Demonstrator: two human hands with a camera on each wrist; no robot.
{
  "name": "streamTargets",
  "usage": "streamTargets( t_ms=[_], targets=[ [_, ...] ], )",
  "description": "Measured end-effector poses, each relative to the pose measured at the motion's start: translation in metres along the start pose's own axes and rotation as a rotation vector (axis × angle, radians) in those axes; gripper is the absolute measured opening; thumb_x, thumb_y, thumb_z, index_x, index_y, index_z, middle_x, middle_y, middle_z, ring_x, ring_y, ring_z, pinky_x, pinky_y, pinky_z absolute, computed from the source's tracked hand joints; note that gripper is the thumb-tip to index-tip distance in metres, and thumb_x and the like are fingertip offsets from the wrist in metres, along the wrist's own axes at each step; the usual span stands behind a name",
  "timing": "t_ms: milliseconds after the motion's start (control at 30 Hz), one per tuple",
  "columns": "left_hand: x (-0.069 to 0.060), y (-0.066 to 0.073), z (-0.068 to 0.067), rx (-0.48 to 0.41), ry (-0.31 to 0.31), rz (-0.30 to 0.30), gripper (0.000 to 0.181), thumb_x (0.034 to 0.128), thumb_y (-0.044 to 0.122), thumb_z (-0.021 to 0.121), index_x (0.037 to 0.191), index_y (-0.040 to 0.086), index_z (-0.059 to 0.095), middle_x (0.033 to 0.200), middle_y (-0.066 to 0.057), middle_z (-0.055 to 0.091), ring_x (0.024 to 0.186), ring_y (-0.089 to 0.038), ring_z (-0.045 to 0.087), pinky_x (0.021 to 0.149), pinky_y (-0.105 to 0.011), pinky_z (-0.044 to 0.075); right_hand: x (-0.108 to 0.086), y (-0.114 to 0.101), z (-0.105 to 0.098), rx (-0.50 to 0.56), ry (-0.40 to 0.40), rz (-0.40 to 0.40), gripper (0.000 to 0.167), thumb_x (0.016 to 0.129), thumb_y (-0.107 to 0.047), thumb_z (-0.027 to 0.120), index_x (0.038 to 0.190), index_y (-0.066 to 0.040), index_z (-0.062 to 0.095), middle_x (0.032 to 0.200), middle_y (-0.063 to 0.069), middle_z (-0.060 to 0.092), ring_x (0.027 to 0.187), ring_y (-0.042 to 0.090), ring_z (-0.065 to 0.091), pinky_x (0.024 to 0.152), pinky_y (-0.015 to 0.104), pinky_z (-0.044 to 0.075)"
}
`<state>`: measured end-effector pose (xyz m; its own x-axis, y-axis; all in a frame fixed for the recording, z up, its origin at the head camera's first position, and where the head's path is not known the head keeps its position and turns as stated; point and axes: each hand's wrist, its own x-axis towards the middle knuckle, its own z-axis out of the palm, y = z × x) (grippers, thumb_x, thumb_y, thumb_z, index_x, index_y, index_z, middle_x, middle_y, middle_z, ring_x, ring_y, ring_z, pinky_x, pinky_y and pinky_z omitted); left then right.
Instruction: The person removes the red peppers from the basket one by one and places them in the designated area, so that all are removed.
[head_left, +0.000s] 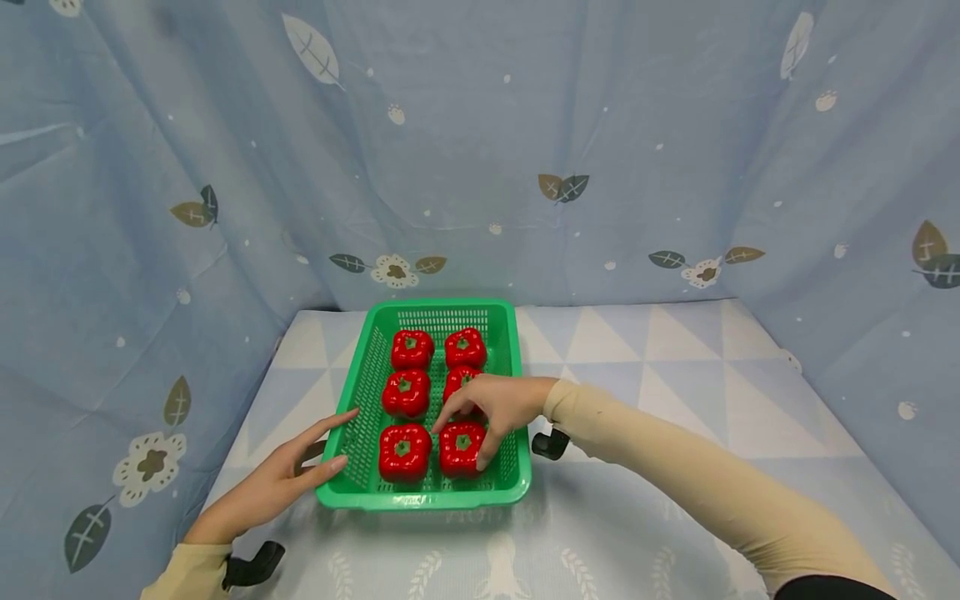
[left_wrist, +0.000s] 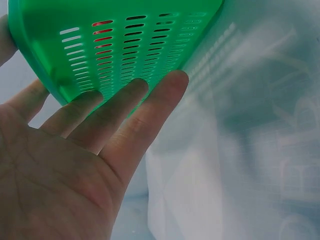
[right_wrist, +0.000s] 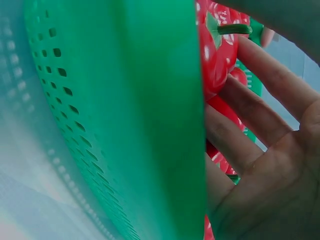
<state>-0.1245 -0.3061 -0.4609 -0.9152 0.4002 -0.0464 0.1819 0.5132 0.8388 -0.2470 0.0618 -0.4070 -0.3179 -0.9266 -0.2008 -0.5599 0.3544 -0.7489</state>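
Note:
A green plastic basket [head_left: 423, 501] holds several red bell peppers, set in two columns. Over its near right corner, my right hand [head_left: 501, 406] has its fingers and thumb around the nearest right bell pepper [head_left: 461, 448], which sits low in the basket. In the right wrist view, fingertips touch a glossy bell pepper [right_wrist: 216, 65] with a green stem; the basket wall [right_wrist: 125, 120] hides part of it. My left hand [head_left: 273, 477] is at the basket's left side, thumb and index finger at the rim. The left wrist view shows its other fingers [left_wrist: 145, 120] extended along the slotted outer wall [left_wrist: 125, 45].
Beside the right hand's pepper lies another bell pepper [head_left: 405, 452]; more stand farther back, one partly hidden by the right hand. The basket rests on a table with a patterned cloth [head_left: 637, 492]. Blue curtains [head_left: 480, 150] enclose the back and sides.

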Motion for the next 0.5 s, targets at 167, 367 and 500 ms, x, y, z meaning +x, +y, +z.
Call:
streamTargets(
  t_ms=[167,367,500],
  targets=[
    [-0.0005,0.0012,0.0003,-0.003,0.002,-0.005,0.063,0.115,0.024,0.062,0.172,0.022,0.036,0.176,-0.016,0.032,0.153,-0.057,0.038,0.108,-0.081,0.042,-0.0001,0.0003,0.0011,0.0,0.001,0.006,0.065,0.081,-0.013,0.099,0.142,-0.014,0.075,0.131,-0.014,0.07,0.12,0.007,0.062,0.103,0.027,0.054],
    [-0.0009,0.0036,0.0009,-0.038,-0.008,-0.03,0.064,0.1154,0.023,0.061,0.173,0.021,0.034,0.175,-0.019,0.03,0.148,-0.054,0.046,0.104,-0.066,0.054,-0.0002,-0.0006,0.0013,-0.019,0.013,0.0,0.063,0.081,-0.016,0.1,0.14,-0.015,0.077,0.127,-0.015,0.07,0.114,0.01,0.062,0.097,0.033,0.059],
    [-0.0011,0.0047,0.0016,-0.05,-0.007,-0.037,0.064,0.1157,0.023,0.06,0.173,0.021,0.034,0.175,-0.019,0.03,0.148,-0.053,0.046,0.105,-0.065,0.054,-0.0002,-0.0014,0.0014,-0.019,0.016,-0.006,0.061,0.082,-0.014,0.1,0.139,-0.015,0.077,0.127,-0.015,0.071,0.112,0.01,0.062,0.096,0.035,0.06]
  ],
)
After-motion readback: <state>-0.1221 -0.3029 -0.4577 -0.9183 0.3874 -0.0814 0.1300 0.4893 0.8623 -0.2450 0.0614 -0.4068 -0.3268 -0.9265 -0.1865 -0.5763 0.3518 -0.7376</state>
